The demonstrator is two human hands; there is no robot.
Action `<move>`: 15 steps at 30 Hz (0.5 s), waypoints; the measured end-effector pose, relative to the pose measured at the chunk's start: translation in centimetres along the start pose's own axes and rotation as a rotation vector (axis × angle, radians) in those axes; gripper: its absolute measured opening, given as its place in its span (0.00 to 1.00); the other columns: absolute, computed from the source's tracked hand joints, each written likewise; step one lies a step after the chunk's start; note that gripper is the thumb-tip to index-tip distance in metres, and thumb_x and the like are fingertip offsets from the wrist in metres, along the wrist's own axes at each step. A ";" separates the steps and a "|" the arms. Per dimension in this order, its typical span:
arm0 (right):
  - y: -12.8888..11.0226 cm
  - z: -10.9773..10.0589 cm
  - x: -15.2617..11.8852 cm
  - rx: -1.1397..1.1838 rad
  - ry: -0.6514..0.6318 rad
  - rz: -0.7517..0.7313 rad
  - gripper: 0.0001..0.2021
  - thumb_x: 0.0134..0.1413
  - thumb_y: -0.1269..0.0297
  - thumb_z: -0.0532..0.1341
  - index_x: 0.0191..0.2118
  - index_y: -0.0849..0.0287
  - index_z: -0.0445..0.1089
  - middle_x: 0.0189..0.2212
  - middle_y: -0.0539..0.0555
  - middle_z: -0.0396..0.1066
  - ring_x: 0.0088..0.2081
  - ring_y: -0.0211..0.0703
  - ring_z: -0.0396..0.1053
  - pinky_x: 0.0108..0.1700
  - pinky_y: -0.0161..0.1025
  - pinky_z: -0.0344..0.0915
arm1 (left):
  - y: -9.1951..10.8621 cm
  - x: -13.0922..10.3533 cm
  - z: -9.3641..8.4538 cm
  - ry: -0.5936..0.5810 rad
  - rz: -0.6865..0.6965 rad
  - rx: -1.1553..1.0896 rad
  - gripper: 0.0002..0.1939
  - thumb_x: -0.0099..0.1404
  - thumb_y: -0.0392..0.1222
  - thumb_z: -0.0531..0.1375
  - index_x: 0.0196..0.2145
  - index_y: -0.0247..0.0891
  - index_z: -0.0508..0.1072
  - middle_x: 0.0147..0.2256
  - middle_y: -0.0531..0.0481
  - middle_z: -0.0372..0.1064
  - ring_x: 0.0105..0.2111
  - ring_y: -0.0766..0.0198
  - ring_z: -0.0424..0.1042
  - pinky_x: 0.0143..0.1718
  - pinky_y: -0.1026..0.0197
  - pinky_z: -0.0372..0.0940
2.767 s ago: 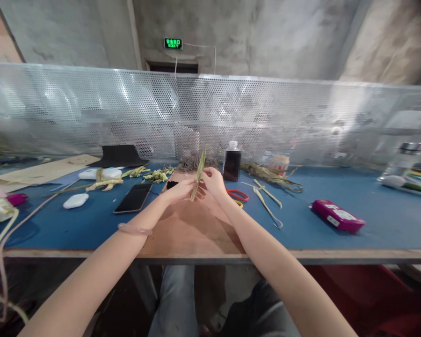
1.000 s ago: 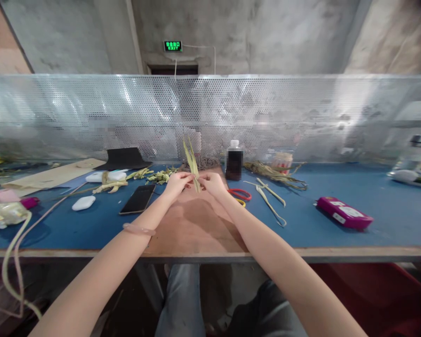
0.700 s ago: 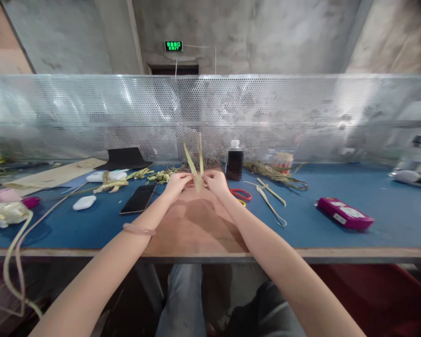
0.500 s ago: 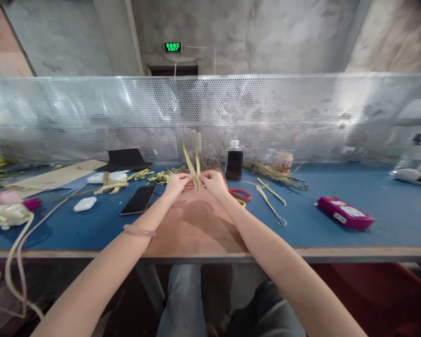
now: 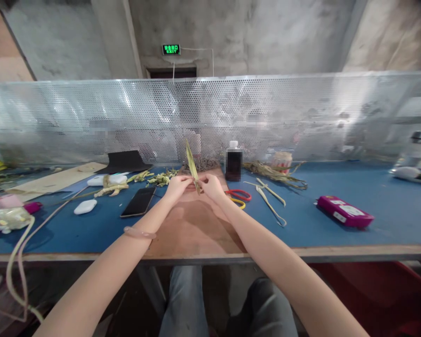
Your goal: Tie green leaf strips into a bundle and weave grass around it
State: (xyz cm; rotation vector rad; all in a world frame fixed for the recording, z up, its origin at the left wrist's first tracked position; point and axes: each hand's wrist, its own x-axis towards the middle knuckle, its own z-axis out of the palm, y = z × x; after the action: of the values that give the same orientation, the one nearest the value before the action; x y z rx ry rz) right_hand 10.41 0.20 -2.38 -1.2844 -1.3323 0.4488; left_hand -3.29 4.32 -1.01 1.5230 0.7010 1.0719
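Note:
Over a brown board (image 5: 192,229) on the blue table, a yellow-green leaf strip (image 5: 191,160) points upward between both hands. My left hand (image 5: 178,187) pinches its lower part from the left, wearing a pale bangle on the wrist. From the right, my right hand (image 5: 210,186) grips the same lower part, fingertips close to those of the left. A short end of the strip shows below the fingertips. Behind the hands, a tangle of grey-brown fibres (image 5: 206,164) lies at the board's far end.
Red-handled scissors (image 5: 243,194) and pale stalks (image 5: 269,206) lie right of the board, with a dark bottle (image 5: 234,164) behind. Farther right sits a purple packet (image 5: 344,211). To the left are a phone (image 5: 138,202), a white case (image 5: 85,207) and leafy scraps (image 5: 161,178).
Two upright strip ends stood apart in a V before; now one upright blade shows, leaning left. Both hands have stayed nearly in place, still pinching. The view has shifted slightly.

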 end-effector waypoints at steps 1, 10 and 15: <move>0.0 0.0 0.0 0.001 -0.002 0.001 0.03 0.49 0.70 0.60 0.27 0.62 0.68 0.24 0.51 0.71 0.23 0.37 0.68 0.28 0.35 0.67 | 0.0 0.0 0.0 0.000 0.000 -0.001 0.06 0.54 0.37 0.62 0.31 0.33 0.75 0.29 0.46 0.77 0.31 0.57 0.76 0.40 0.53 0.70; -0.2 0.1 -0.1 -0.002 -0.008 0.021 0.01 0.50 0.71 0.60 0.29 0.63 0.68 0.25 0.50 0.71 0.24 0.35 0.69 0.28 0.33 0.68 | -0.4 0.3 -0.1 0.009 0.008 -0.011 0.06 0.56 0.36 0.61 0.32 0.32 0.75 0.30 0.45 0.77 0.32 0.56 0.77 0.42 0.52 0.70; -0.3 0.1 -0.1 -0.009 -0.001 0.032 0.02 0.50 0.72 0.60 0.28 0.62 0.67 0.24 0.50 0.70 0.23 0.35 0.68 0.28 0.33 0.68 | -0.5 0.3 -0.1 0.004 0.010 -0.020 0.07 0.56 0.36 0.61 0.33 0.31 0.75 0.31 0.44 0.77 0.33 0.56 0.76 0.42 0.52 0.70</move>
State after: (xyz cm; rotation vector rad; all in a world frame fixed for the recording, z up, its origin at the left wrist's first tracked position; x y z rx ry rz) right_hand 10.12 0.03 -2.19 -1.3149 -1.3181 0.4660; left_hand -3.21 4.80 -1.43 1.5092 0.6835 1.0867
